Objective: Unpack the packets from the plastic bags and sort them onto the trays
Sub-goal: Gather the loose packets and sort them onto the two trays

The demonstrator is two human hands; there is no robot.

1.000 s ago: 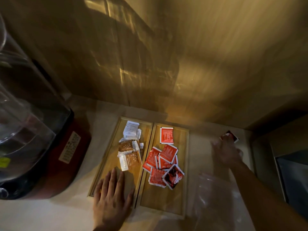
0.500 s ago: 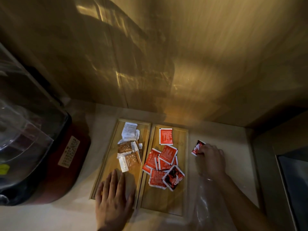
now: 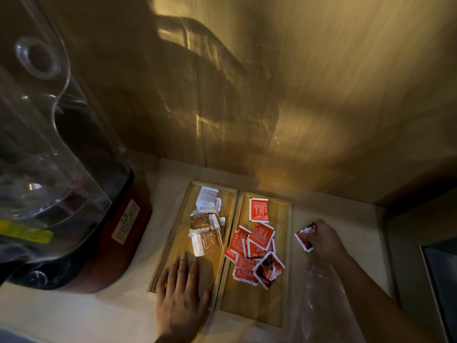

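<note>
Two wooden trays lie side by side on the counter. The left tray (image 3: 173,243) holds several white and brown packets (image 3: 206,226). The right tray (image 3: 284,243) holds several red packets (image 3: 254,246). My left hand (image 3: 181,300) rests flat on the near end of the left tray, fingers straight. My right hand (image 3: 326,243) grips a red and black packet (image 3: 304,237) just right of the right tray, above the counter. A clear plastic bag (image 3: 319,310) lies crumpled under my right forearm.
A red appliance (image 3: 118,233) with a clear plastic jug (image 3: 44,134) stands at the left, close to the left tray. A wooden wall (image 3: 272,107) backs the counter. A dark panel (image 3: 442,276) sits at the right edge.
My right hand has carried the red and black packet from the far right of the counter leftward toward the right tray. My left hand has stayed on the left tray.
</note>
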